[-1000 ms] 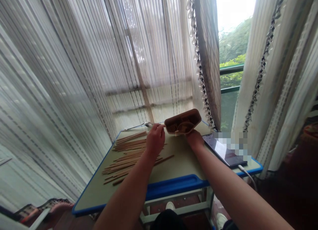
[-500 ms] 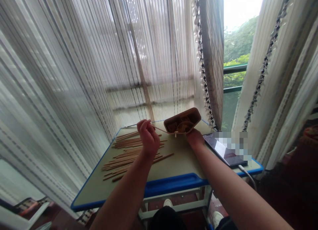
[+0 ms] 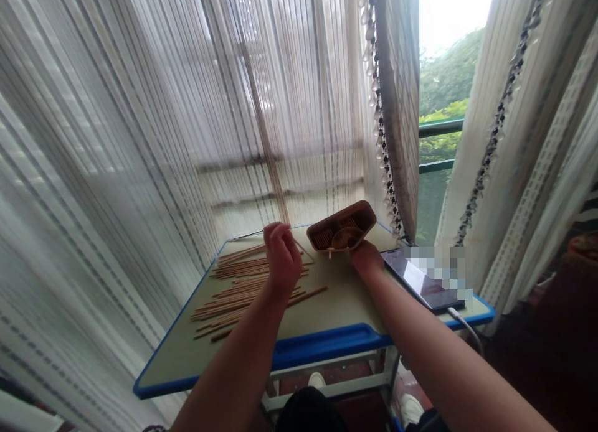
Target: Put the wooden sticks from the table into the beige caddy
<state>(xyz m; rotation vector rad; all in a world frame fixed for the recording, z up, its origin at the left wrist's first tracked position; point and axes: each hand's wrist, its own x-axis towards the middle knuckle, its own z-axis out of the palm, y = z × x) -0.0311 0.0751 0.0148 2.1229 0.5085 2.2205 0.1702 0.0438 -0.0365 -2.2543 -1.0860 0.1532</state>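
My left hand (image 3: 283, 251) is raised over the table with its fingers closed around a thin wooden chopstick (image 3: 304, 251). The far end of that chopstick slants down and to the right. Beneath and left of this hand, several wooden chopsticks (image 3: 233, 298) lie spread in rough rows. My right hand (image 3: 367, 258) grips a brown chopstick holder (image 3: 322, 239) by its near right side. Its open top is tilted toward me, showing slotted walls and a rounded part inside. A small pale peg (image 3: 330, 253) sticks out at its lower rim.
The pale tabletop (image 3: 336, 307) has a blue edge. To the right lies a dark tablet or phone (image 3: 425, 279) with a white cable (image 3: 467, 326) plugged in. Sheer striped curtains (image 3: 289, 108) hang right behind the table. My knees and shoes are below.
The chopstick in my left hand has swung from pointing at the holder's rim to slanting downward, away from it. My left hand has turned slightly; the holder has barely moved.
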